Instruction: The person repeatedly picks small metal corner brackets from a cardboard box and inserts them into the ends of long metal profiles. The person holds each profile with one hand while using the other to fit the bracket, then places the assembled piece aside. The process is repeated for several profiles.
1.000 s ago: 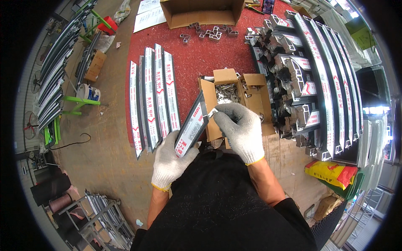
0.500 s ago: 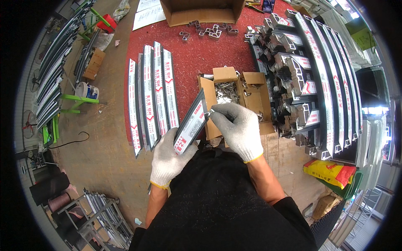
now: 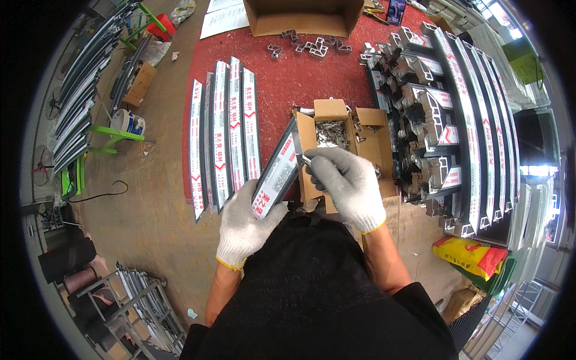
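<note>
My left hand (image 3: pixel 247 223), in a white knit glove, is wrapped round a dark metal profile (image 3: pixel 281 173) with a white and red film on its face. The profile slants up to the right, and its far end is cut at an angle. My right hand (image 3: pixel 351 186), gloved too, pinches a small silvery metal piece (image 3: pixel 306 160) against the profile's right edge near that end; its exact shape is too small to tell. Just beyond this hand stands an open carton (image 3: pixel 309 141) holding many small metal parts (image 3: pixel 331 133).
Several filmed profiles (image 3: pixel 221 138) lie side by side on the red table covering (image 3: pixel 288 84) to the left. More profiles (image 3: pixel 459 120) are stacked on the right. A second carton (image 3: pixel 379 144), cut profile pieces (image 3: pixel 317 47) and a large box (image 3: pixel 303 21) sit farther back.
The small metal piece, pinched in my right hand, now shows more of its length beside the profile's edge. The whole scene has shifted slightly to the right. Both hands keep their hold.
</note>
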The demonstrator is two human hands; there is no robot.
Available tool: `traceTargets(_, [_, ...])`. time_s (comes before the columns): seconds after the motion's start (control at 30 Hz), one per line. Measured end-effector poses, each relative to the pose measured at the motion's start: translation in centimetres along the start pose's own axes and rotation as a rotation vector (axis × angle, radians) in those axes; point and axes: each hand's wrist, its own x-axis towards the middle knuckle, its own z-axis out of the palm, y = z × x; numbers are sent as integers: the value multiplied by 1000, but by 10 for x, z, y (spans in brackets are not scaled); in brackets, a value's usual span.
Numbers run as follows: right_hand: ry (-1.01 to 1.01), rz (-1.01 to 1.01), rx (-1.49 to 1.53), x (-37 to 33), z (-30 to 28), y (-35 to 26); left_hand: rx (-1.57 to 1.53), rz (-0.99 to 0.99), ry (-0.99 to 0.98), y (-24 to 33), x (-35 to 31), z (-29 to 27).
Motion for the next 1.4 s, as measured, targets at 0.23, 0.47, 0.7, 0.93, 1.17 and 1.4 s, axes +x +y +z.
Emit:
traceTargets(0.23, [-16, 136, 366, 21, -2, 8, 4, 50, -28, 2, -1, 2])
traceTargets(0.47, [-86, 174, 492, 24, -14, 20, 43, 72, -97, -7, -3, 5])
traceTargets(0.7, [-102, 242, 523, 7, -2, 29, 5, 135, -88, -9, -3, 9])
traceTargets(0.93, [-294, 241, 303, 8, -15, 40, -67, 64, -152, -3, -8, 8])
traceTargets(1.17, [-19, 142, 516, 16, -16, 34, -30, 77, -189, -7, -10, 11])
traceTargets(1.4, [17, 149, 407, 23, -22, 28, -18, 93, -169, -11, -13, 14])
